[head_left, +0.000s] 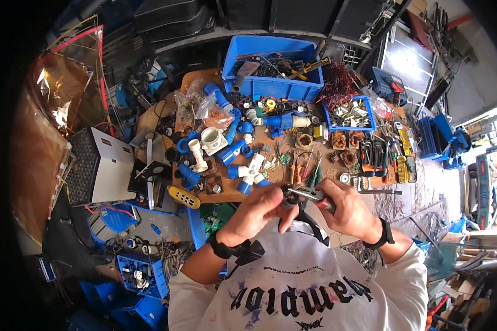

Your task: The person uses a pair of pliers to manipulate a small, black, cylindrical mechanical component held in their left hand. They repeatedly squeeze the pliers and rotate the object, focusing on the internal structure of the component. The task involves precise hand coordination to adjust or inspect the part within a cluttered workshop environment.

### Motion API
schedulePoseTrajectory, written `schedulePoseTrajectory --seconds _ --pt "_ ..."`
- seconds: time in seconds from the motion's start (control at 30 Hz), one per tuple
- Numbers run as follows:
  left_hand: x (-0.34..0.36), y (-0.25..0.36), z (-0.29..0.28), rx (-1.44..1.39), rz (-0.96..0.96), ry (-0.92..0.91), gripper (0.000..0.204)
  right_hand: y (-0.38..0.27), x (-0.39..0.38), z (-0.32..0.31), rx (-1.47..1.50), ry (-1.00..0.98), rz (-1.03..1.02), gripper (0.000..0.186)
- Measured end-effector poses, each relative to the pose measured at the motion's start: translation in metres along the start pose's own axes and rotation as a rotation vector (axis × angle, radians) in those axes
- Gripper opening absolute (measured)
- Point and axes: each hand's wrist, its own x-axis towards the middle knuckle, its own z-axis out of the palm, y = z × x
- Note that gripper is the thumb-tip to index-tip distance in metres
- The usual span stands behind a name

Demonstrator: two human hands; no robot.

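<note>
In front of my chest, my left hand [255, 214] is closed around a small dark round part [290, 197], most of it covered by the fingers. My right hand [345, 208] grips a metal hand tool [308, 193] that looks like pliers, with a bit of red on its handle. The tool's silver end meets the dark part between my two hands. Beyond them on the workbench [331, 171] lie several screwdrivers [317, 172]. White pipe fittings with blue ends [253, 172] lie just past my left hand.
A large blue bin [281, 88] of cables and tools stands at the back. Right of it sits a blue tray [348, 128] of metal pieces. Hand tools [373, 154] line the bench's right side. A yellow control box [183, 196] rests at its left corner.
</note>
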Motion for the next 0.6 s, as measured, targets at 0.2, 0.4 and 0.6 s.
schedulePoseTrajectory --seconds 0.2,0.4,0.6 --pt "0.007 -0.004 -0.011 -0.328 -0.301 -0.178 0.066 0.001 0.000 -0.001 -0.026 0.025 -0.030 0.027" --pt "0.001 0.001 0.008 0.487 0.303 0.186 0.044 0.007 0.000 -0.004 -0.015 0.084 0.037 0.025" --pt "0.009 -0.011 0.011 0.566 0.411 0.298 0.046 0.006 -0.002 -0.004 -0.038 0.120 0.049 0.025"
